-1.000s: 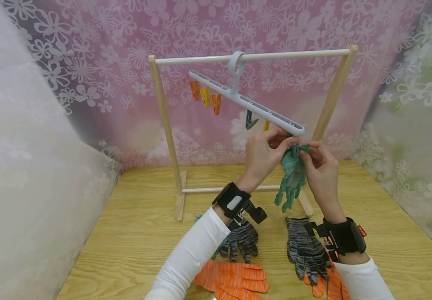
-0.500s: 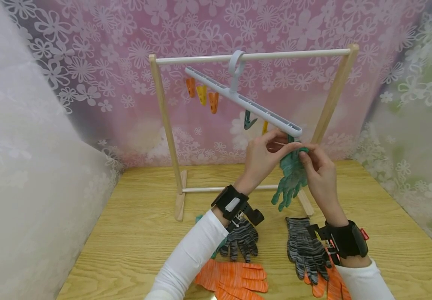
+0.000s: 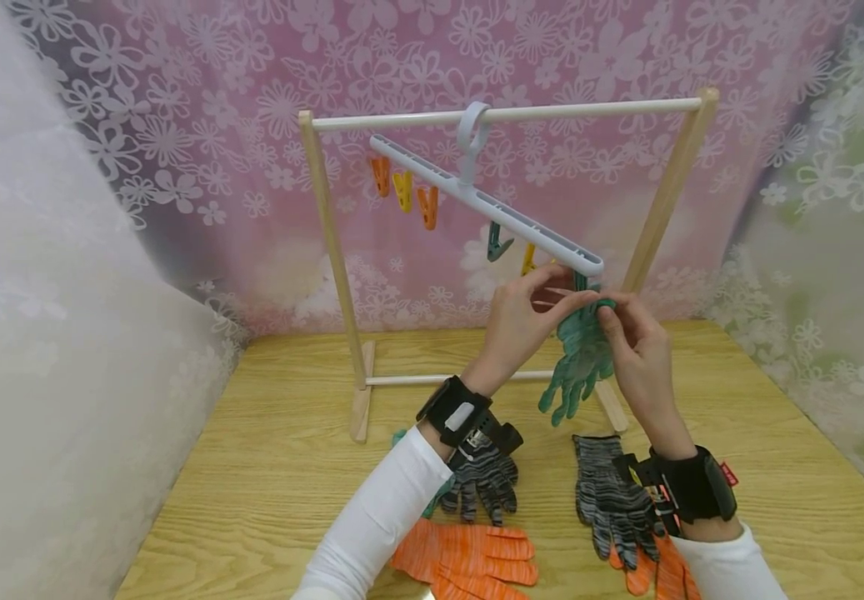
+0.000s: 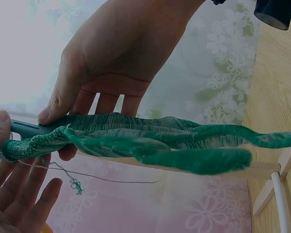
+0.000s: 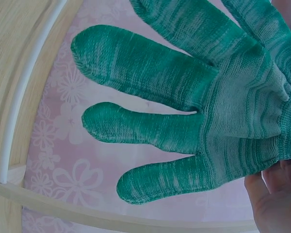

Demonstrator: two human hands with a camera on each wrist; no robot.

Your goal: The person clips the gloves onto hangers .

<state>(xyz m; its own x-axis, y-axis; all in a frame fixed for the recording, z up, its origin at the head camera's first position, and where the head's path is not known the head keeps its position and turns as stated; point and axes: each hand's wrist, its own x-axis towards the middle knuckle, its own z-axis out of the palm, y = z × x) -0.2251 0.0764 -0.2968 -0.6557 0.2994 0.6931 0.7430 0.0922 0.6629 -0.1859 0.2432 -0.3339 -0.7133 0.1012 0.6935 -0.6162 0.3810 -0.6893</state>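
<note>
A green knit glove [image 3: 580, 354] hangs fingers down from the low right end of a grey clip hanger [image 3: 491, 202]. My left hand [image 3: 562, 292] pinches a green clip [image 4: 25, 128] at the glove's cuff, thumb on top. My right hand [image 3: 606, 312] pinches the cuff just beside it. In the left wrist view the green glove [image 4: 160, 141] stretches across the frame under my left hand [image 4: 56, 135]. In the right wrist view the green glove [image 5: 208, 97] fills the frame, with part of my right hand [image 5: 276, 204] at the bottom right corner.
The hanger hooks on the top bar of a wooden rack [image 3: 330, 242] and carries orange, yellow and teal clips. Below my arms, two grey striped gloves [image 3: 484, 479] [image 3: 611, 500] and two orange gloves [image 3: 469, 558] [image 3: 656, 571] lie on the wooden table [image 3: 274, 467]. Floral curtains surround it.
Both hands stay at the glove's cuff. The glove has drifted slightly up and left, and the hanger's right end has shifted a little.
</note>
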